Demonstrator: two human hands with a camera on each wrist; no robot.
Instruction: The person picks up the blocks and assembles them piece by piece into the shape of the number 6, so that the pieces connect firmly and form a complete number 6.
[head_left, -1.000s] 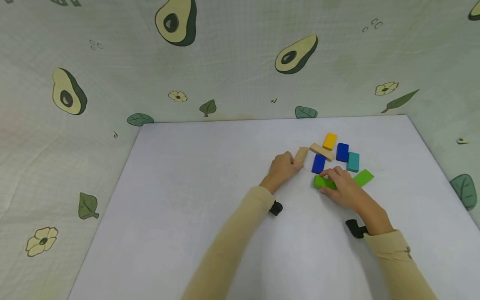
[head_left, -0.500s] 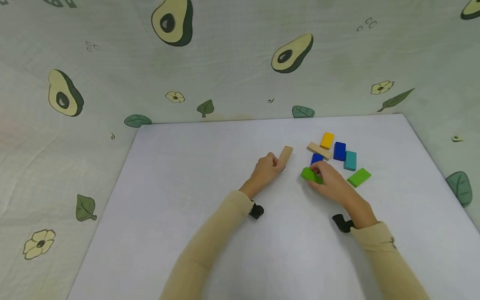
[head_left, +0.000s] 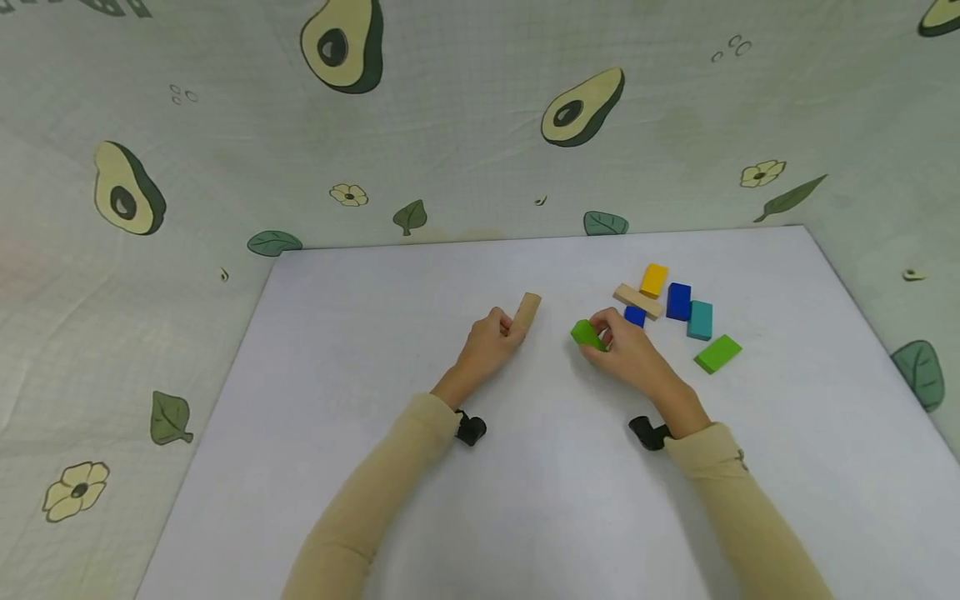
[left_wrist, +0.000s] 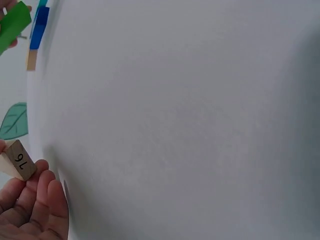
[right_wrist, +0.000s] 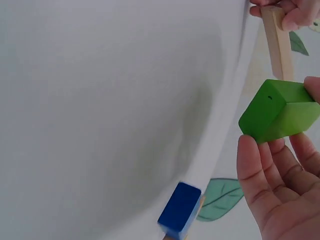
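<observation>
My left hand (head_left: 486,346) grips one end of a plain wooden block (head_left: 528,309) whose other end points away toward the back of the table. In the left wrist view the end face of that wooden block (left_wrist: 21,161) bears dark printed digits. To the right, my right hand (head_left: 621,348) pinches a green block (head_left: 587,334) between thumb and fingers. That green block (right_wrist: 276,111) shows clearly in the right wrist view, apart from the wooden block (right_wrist: 278,45) beyond it. A blue block (head_left: 635,316) lies just behind my right hand, partly covered.
Right of my hands lie a natural wooden block (head_left: 638,301), a yellow block (head_left: 654,281), another blue block (head_left: 678,302), a teal block (head_left: 700,320) and a second green block (head_left: 717,354). Avocado-print cloth (head_left: 465,125) hangs behind the white table (head_left: 337,333).
Both hands have moved left across the table, carrying the wooden block and the green block away from the group. The other blocks stay where they lay.
</observation>
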